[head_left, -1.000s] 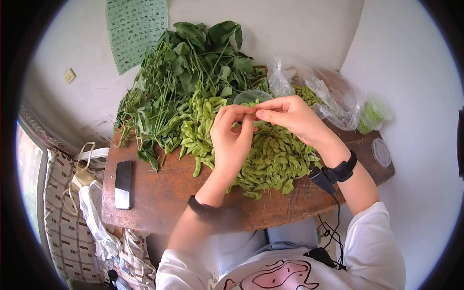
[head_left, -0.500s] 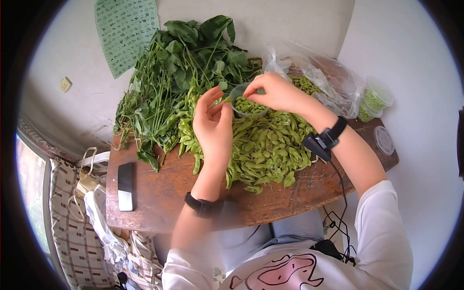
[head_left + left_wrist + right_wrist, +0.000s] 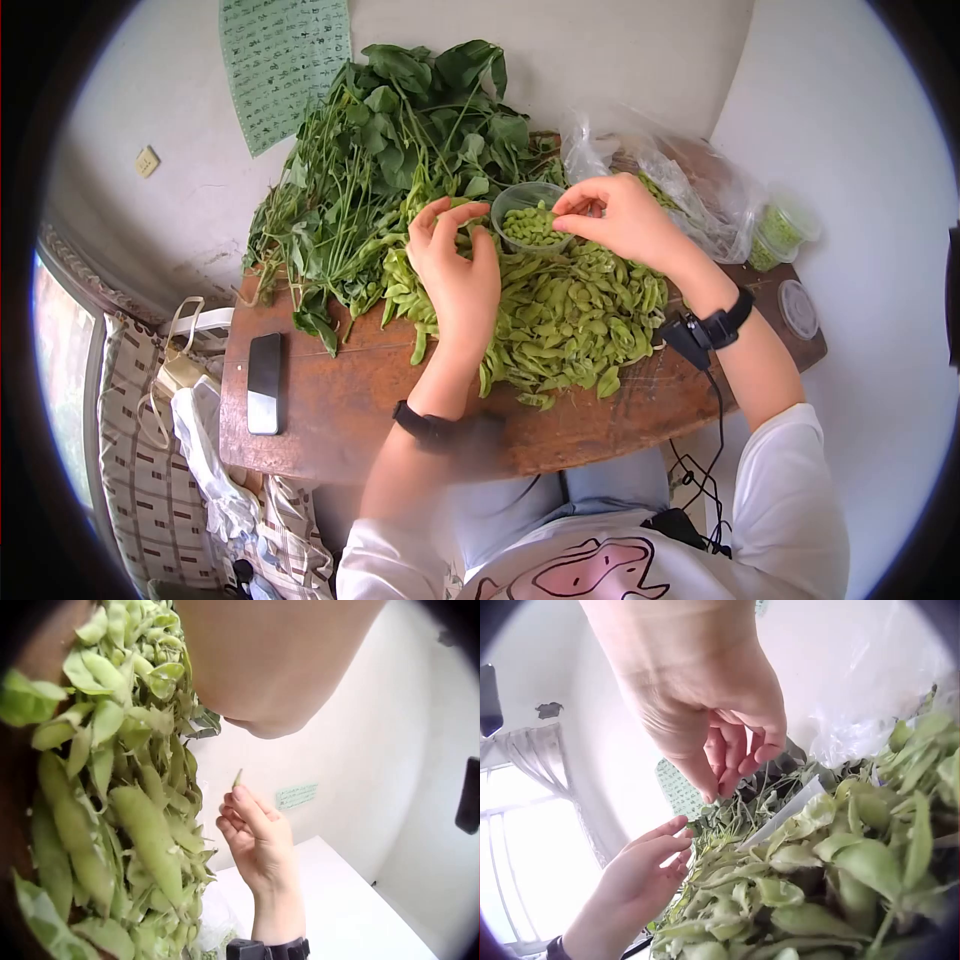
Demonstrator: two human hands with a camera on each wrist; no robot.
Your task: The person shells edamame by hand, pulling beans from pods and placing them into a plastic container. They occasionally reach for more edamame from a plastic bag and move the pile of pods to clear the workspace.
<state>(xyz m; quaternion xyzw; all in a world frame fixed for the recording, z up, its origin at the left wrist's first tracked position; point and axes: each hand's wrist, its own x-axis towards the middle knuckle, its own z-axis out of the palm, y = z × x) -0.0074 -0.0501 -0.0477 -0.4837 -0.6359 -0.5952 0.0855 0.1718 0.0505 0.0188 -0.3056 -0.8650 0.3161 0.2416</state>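
Observation:
Above the right rim of a clear tub point(image 3: 497, 215) with shelled green beans point(image 3: 530, 226), the right hand point(image 3: 625, 222) pinches a small green piece point(image 3: 238, 778) between thumb and fingertips. To the tub's left, the left hand point(image 3: 458, 275) hovers by the pods with fingers spread and bent, apart from the right hand; nothing shows in its grasp. The right wrist view shows this left hand point(image 3: 634, 889) with fingers extended, and the right hand point(image 3: 712, 712) above with fingertips together. A heap of green pods point(image 3: 570, 325) lies in front of the tub.
Leafy stalks point(image 3: 400, 120) cover the table's back left. A phone point(image 3: 264, 384) lies on the wooden table point(image 3: 335, 420) at left. Plastic bags point(image 3: 690, 200), stacked tubs point(image 3: 780, 232) and a round lid point(image 3: 798, 308) stand at right. A cable hangs near the right forearm.
Both hands were together in front of the tub, then parted. The right hand moved over the tub and now sits at its right side; the left hand has shifted left, its fingers more spread.

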